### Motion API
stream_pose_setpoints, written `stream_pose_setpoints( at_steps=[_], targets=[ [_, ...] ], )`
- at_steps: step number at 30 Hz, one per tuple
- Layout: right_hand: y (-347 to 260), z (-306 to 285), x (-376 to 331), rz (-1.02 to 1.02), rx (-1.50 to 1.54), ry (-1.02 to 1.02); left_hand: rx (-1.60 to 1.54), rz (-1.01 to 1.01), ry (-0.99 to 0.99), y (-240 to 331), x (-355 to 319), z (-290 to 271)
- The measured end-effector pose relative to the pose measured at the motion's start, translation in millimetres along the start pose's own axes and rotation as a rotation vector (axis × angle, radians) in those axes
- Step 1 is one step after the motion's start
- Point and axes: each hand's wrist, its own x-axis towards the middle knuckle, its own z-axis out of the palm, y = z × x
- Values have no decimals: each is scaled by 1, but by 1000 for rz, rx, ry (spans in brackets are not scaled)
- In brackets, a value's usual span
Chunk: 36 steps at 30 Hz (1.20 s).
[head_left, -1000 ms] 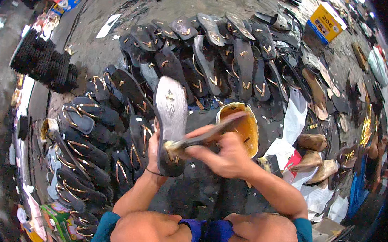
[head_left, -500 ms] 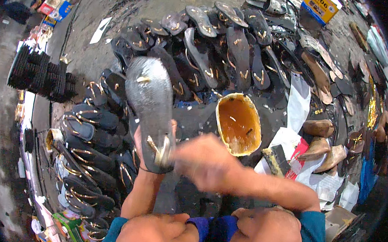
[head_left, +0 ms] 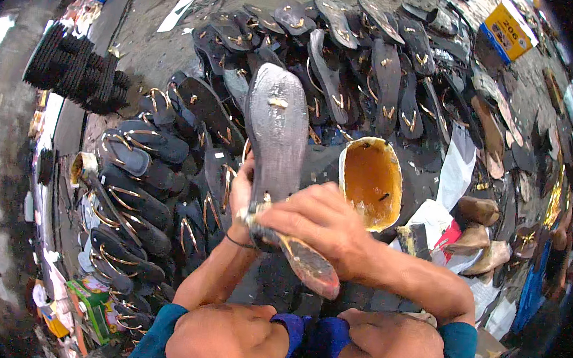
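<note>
Sandals [head_left: 158, 144] crowd the grey floor [head_left: 148, 51]. The left hand [head_left: 241, 190] holds the sole [head_left: 276, 140] from beneath, apparently leaving its face free for the brush [head_left: 307, 268], which the right hand [head_left: 322, 222] grips against the near end; the tub [head_left: 368, 164] stands just beyond, seemingly for easy reach.

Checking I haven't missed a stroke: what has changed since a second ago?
The right hand has turned the brush: its handle swung from pointing forward-right to pointing back toward the person. Nothing was taken up or let go. The left hand still grips the sandal sole; the tub stays to its right.
</note>
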Motion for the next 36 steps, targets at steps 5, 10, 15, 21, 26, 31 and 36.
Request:
stream_pose_setpoints(
  at_steps=[5,10,15,21,26,31,36],
  targets=[
    [6,28,-51,345,82,-22,63,162,-337,72,24,-8],
    [13,11,-78,672,-90,253,320,241,-186,43,90,12],
    [27,12,-95,860,-193,304,550,529,131,15,148,-35],
    [70,-24,-129,945,-671,142,1787,1056,315,-16,11,-110],
    [36,-30,-113,960,-662,277,1746,1082,421,13,-27,-128],
    [4,-46,-144,1099,-725,-22,1636,649,-144,-48,-66,-119],
    [-10,-72,-137,1301,-276,-717,2035,714,-419,-73,-24,-135]
  ],
)
